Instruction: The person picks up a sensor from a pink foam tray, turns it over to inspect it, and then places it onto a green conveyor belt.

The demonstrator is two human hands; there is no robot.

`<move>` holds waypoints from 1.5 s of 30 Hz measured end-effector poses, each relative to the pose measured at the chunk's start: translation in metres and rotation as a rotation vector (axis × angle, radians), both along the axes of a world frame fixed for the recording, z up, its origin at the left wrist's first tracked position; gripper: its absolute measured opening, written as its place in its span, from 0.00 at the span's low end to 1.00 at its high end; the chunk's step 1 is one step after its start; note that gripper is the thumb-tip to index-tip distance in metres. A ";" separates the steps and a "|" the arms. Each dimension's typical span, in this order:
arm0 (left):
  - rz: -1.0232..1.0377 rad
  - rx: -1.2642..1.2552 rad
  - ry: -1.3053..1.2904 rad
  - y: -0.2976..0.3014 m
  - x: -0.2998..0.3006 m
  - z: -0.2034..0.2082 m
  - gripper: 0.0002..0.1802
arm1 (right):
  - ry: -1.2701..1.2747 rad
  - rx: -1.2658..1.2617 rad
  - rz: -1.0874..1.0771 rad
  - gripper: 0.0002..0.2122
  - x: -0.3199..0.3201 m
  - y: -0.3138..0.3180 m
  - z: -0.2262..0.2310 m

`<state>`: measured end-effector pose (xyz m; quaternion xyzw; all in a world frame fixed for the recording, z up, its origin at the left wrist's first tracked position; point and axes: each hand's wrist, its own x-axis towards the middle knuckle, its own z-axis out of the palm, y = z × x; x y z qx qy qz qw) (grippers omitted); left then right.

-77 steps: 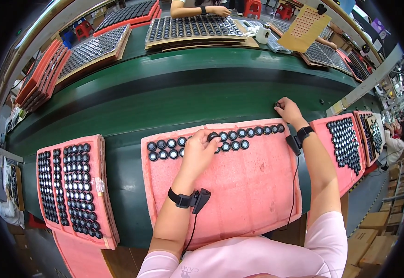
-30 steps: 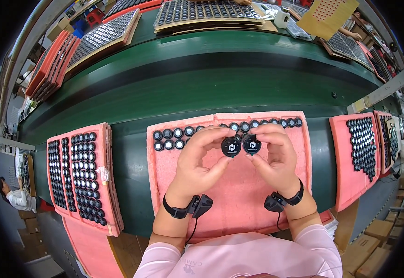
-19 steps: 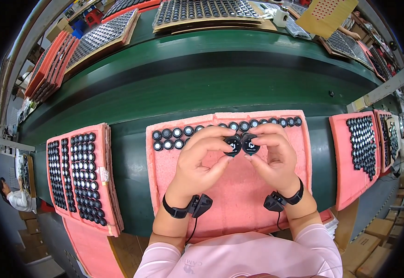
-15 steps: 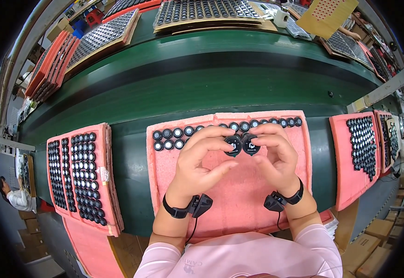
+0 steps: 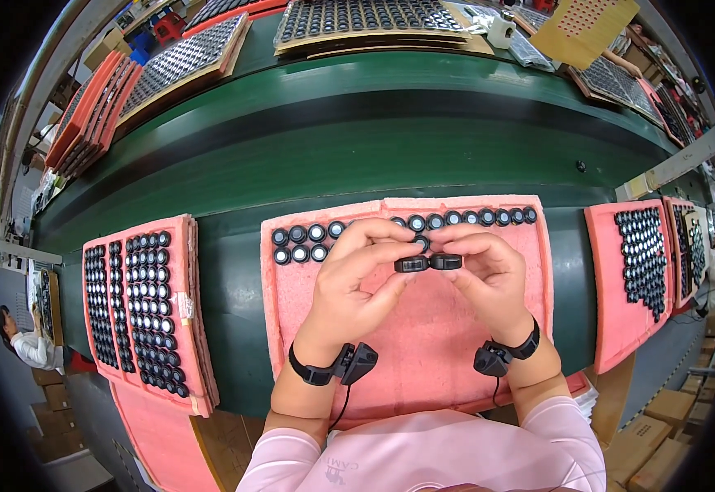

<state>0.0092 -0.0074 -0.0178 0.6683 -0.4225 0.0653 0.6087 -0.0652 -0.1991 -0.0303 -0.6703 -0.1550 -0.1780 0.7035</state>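
Head view, looking down. Left hand pinching a small round black part between thumb and fingertips, held edge-on above the middle pink foam pad. Right hand pinching a second round black part the same way, the two parts touching side by side between the hands. Both hands raised over the pad, knuckles bent, a black strap with a small black device on each wrist.

Along the far edge of the same pad, a row of round black parts, with a second short row beneath it at the left end; the rest of the pad bare. Pad lying on the near rim of a green surface.

To the left, another pink foam pad filled with columns of black parts. To the right, a further pink pad with a dense block of them. Across the green surface, flat trays packed with similar parts. At the far left edge, low down, another person in a light top.
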 end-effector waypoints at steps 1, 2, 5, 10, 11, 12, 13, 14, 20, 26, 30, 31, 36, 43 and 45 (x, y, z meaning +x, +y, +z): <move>0.000 0.000 0.000 0.001 0.001 -0.001 0.22 | 0.059 0.073 0.032 0.15 -0.002 0.001 -0.001; -0.007 0.014 0.025 0.003 0.001 -0.002 0.22 | 0.118 0.146 0.064 0.15 -0.003 0.002 -0.001; -0.023 0.041 0.073 0.004 0.000 -0.004 0.21 | 0.088 0.133 0.030 0.13 -0.002 0.003 0.000; -0.095 -0.137 0.375 -0.003 -0.006 -0.002 0.18 | 0.020 -0.087 -0.098 0.13 -0.001 0.004 0.004; -0.105 -0.152 0.391 -0.004 -0.006 -0.001 0.17 | 0.020 -0.088 -0.098 0.13 -0.001 0.004 0.005; -0.115 -0.168 0.406 -0.004 -0.006 -0.001 0.16 | 0.029 -0.089 -0.101 0.14 -0.002 0.004 0.006; -0.116 -0.168 0.406 -0.004 -0.006 -0.001 0.16 | 0.037 -0.090 -0.104 0.14 -0.002 0.005 0.006; -0.118 -0.159 0.397 -0.004 -0.006 -0.001 0.16 | 0.045 -0.092 -0.107 0.14 -0.003 0.005 0.007; -0.079 -0.118 0.363 -0.003 -0.009 -0.003 0.15 | -0.015 -0.272 -0.130 0.14 -0.007 0.004 0.010; -0.068 -0.110 0.183 -0.006 -0.009 0.000 0.14 | -0.077 -0.198 -0.107 0.14 -0.008 0.004 0.002; -0.074 -0.051 0.084 -0.004 -0.007 0.000 0.12 | -0.124 -0.244 -0.088 0.11 -0.005 0.003 0.003; -0.080 -0.029 0.081 -0.003 -0.007 0.000 0.11 | -0.124 -0.244 -0.088 0.11 -0.004 0.004 0.003; -0.084 -0.017 0.106 -0.003 -0.008 -0.003 0.10 | -0.107 -0.227 -0.085 0.11 -0.004 0.005 0.003; -0.054 -0.058 0.158 -0.008 -0.009 -0.004 0.11 | -0.111 -0.244 -0.081 0.12 -0.005 0.002 0.001; -0.047 -0.076 0.169 -0.012 -0.011 -0.005 0.11 | -0.008 -0.158 -0.124 0.13 -0.005 0.006 0.007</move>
